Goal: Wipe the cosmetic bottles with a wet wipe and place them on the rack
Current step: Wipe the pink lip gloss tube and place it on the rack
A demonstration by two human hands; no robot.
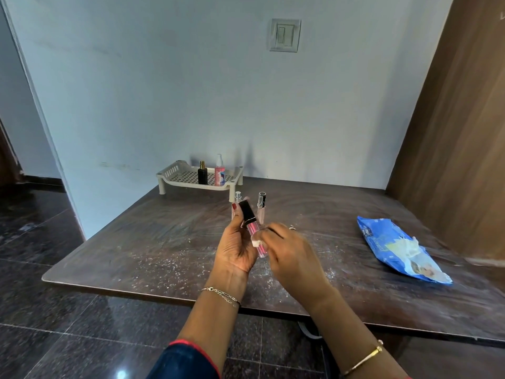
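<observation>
My left hand [236, 248] holds a pink lip gloss tube [252, 228] with a black cap, tilted above the table. My right hand [289, 255] presses a small piece of white wet wipe [257, 243] against the tube's lower half. Behind the hands, two more slim clear bottles stand on the table: one with a silver top [237, 198], partly hidden by my fingers, and one with a black cap [261, 206]. A cream plastic rack [177, 176] sits at the back by the wall, carrying a black perfume bottle [202, 174] and a pink pump bottle [219, 172].
A blue wet wipe pack [396, 250] lies on the right of the dusty dark table [136, 242], a wipe poking from its opening. A wooden panel [451, 160] borders the table's right side. Dark tiled floor lies to the left and below.
</observation>
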